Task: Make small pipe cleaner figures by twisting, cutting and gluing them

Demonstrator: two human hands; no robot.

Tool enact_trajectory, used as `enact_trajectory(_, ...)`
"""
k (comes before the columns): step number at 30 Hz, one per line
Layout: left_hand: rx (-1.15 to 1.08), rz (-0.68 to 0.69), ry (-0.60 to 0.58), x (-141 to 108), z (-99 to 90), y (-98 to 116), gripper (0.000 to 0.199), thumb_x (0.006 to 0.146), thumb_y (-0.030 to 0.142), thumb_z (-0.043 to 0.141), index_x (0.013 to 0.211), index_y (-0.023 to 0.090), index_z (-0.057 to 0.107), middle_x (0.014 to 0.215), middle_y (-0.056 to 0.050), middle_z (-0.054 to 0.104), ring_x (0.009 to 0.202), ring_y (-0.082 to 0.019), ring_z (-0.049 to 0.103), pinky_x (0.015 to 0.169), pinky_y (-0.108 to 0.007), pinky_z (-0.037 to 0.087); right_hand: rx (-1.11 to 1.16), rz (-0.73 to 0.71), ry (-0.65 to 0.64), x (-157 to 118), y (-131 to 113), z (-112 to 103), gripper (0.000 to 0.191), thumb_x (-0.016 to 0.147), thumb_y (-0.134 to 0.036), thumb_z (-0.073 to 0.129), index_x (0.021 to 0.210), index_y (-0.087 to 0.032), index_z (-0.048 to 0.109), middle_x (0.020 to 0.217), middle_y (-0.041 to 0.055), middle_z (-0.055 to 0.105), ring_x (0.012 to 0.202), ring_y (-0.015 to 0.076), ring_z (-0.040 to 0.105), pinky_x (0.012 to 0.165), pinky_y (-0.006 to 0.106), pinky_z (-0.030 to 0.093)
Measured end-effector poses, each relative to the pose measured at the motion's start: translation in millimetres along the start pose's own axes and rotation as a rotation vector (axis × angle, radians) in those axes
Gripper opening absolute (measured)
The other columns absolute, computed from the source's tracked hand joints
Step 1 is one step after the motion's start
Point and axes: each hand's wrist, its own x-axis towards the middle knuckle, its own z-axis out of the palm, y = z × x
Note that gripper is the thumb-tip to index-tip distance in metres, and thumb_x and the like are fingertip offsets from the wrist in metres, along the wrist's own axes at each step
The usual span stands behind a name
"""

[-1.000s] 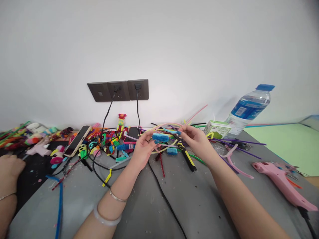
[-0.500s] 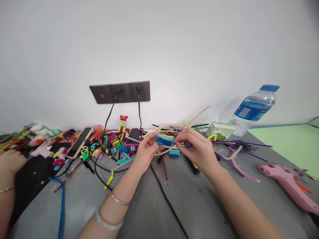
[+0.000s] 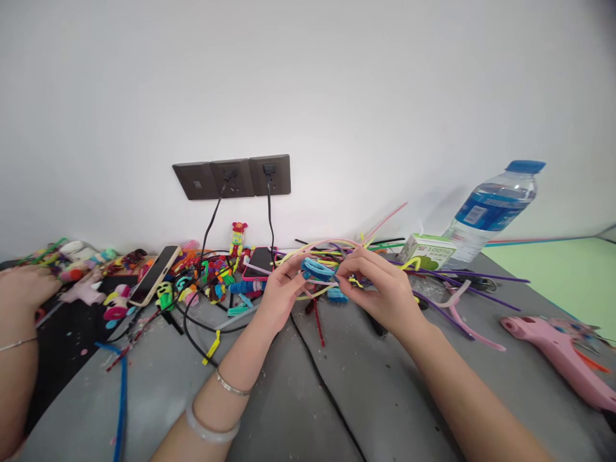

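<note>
Between my hands is a small blue piece (image 3: 318, 269) of fuzzy pipe cleaner, bent into a flat oval loop. My left hand (image 3: 283, 287) pinches its left end between thumb and fingers. At its right end, my right hand (image 3: 373, 282) closes thumb and forefinger on the tip. Another light-blue pipe-cleaner piece (image 3: 337, 294) lies on the table just below. Behind my hands runs a loose bundle of long pipe cleaners (image 3: 332, 246) in pink, yellow and purple.
A water bottle (image 3: 493, 212) and a green-white box (image 3: 430, 251) stand at the back right. A pink glue gun (image 3: 561, 356) lies far right. Black cables run from the wall sockets (image 3: 231, 178). Left are a phone (image 3: 155, 276), small craft figures (image 3: 117, 303) and another person's hand (image 3: 26, 292).
The blue piece has turned in my fingers, so its loop shape now shows. The other person's hand at the left has moved up and inward. My hands stay nearly in place.
</note>
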Motion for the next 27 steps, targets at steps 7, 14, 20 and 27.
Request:
enact_trajectory(7,0.008,-0.002,-0.011,0.0,-0.3,0.5,0.039,0.065,0.028,0.086,0.103,0.021,0.075,0.099,-0.005,0.073,0.082,-0.015,0.066,0.069,-0.025,0.054,-0.04,0.006,-0.016,1.8,-0.3,-0.9,0.018,0.086,-0.005,0.056,0.084,-0.023,0.056,0.075,0.0017,0.059,0.069,0.0159,0.058,0.066,0.029,0.048)
enact_trajectory(14,0.015,0.011,-0.027,1.3,-2.3,-0.9,0.037,0.067,0.028,0.085,0.102,0.022,0.074,0.101,-0.005,0.073,0.077,-0.015,0.066,0.068,-0.026,0.054,-0.065,0.01,-0.032,1.9,1.3,-2.4,0.017,0.089,-0.007,0.054,0.083,-0.023,0.056,0.074,0.0019,0.059,0.069,0.0161,0.057,0.068,0.03,0.049)
enact_trajectory(20,0.001,-0.004,-0.033,1.0,-2.1,0.2,0.037,0.065,0.027,0.086,0.1,0.021,0.074,0.095,-0.004,0.072,0.075,-0.013,0.065,0.068,-0.024,0.055,-0.072,0.002,-0.049,0.8,3.2,-2.5,0.017,0.089,-0.007,0.053,0.085,-0.023,0.055,0.076,0.0018,0.057,0.069,0.0157,0.056,0.068,0.029,0.047)
enact_trajectory(27,-0.007,-0.02,-0.053,0.9,-1.1,1.6,0.039,0.064,0.027,0.087,0.101,0.02,0.075,0.101,-0.005,0.072,0.077,-0.013,0.066,0.067,-0.023,0.056,-0.085,0.005,-0.062,0.8,3.4,-1.4,0.016,0.09,-0.007,0.052,0.086,-0.022,0.056,0.076,0.0022,0.057,0.07,0.0153,0.055,0.066,0.027,0.046)
